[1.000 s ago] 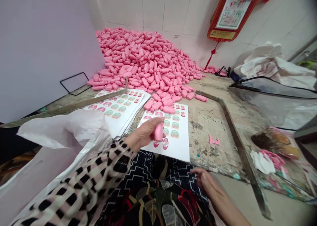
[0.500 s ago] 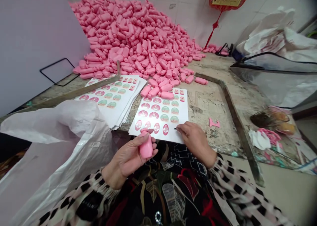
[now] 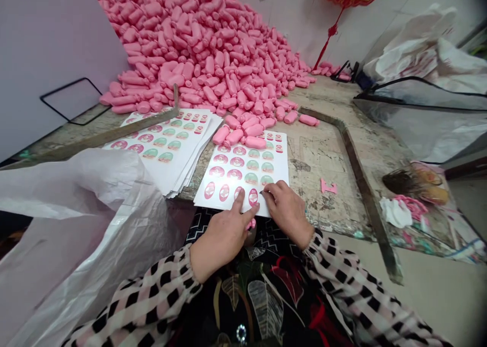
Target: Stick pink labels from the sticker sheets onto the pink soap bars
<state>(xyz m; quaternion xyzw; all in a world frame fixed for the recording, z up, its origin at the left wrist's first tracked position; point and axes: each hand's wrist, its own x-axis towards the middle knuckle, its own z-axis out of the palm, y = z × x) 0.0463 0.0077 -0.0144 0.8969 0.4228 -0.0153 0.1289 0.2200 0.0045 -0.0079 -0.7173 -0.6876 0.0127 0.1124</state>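
My left hand (image 3: 225, 230) lies at the front edge of a white sticker sheet (image 3: 207, 184), two fingertips pressing on it beside an oval pink sticker (image 3: 253, 197). Curled under that palm is a small pink bottle (image 3: 251, 224), mostly hidden. From the other side, my right hand (image 3: 285, 209) pinches a thin dark pointed tool (image 3: 263, 192), its tip at the right edge of the same sticker; its exact kind is too small to tell. Pink and green stickers fill the rows above.
A large heap of pink bottles (image 3: 198, 47) covers the back, some resting on the sheet. More sticker sheets (image 3: 178, 154) are stacked at left, beside a white plastic bag (image 3: 110, 200). Wooden strips (image 3: 352, 159) edge the worktop. A brush (image 3: 399, 183) lies at right.
My left hand has turned over and moved onto the sheet, bringing the pink bottle under its palm. My right hand has shifted slightly left, so the dark tool now meets the sticker.
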